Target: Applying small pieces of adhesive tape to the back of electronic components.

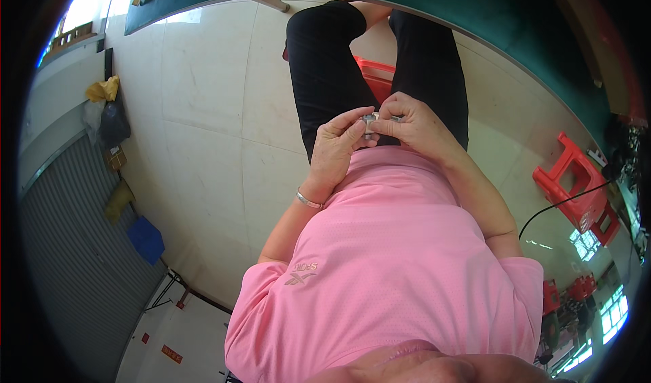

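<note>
Above my lap, my left hand (339, 139) and my right hand (411, 127) meet in front of my waist. Pinched between the thumb and fingers of the left is a small silvery metal part (369, 127); it is too small for me to name its kind. The thumb and bent forefinger of my right hand close on the same part from the other side. A bit of silvery metal also shows by the right fingers, and I cannot tell whether it belongs to the same piece. A silver bracelet (309, 199) circles my left wrist.
A green tabletop (475, 10) with a metal edge spans the far side, beyond my knees. Red plastic stools (576, 183) stand at the right, near a black cable (559, 203). Along the left wall are bags (114, 125), a blue bin (146, 240) and a grey shutter (74, 247).
</note>
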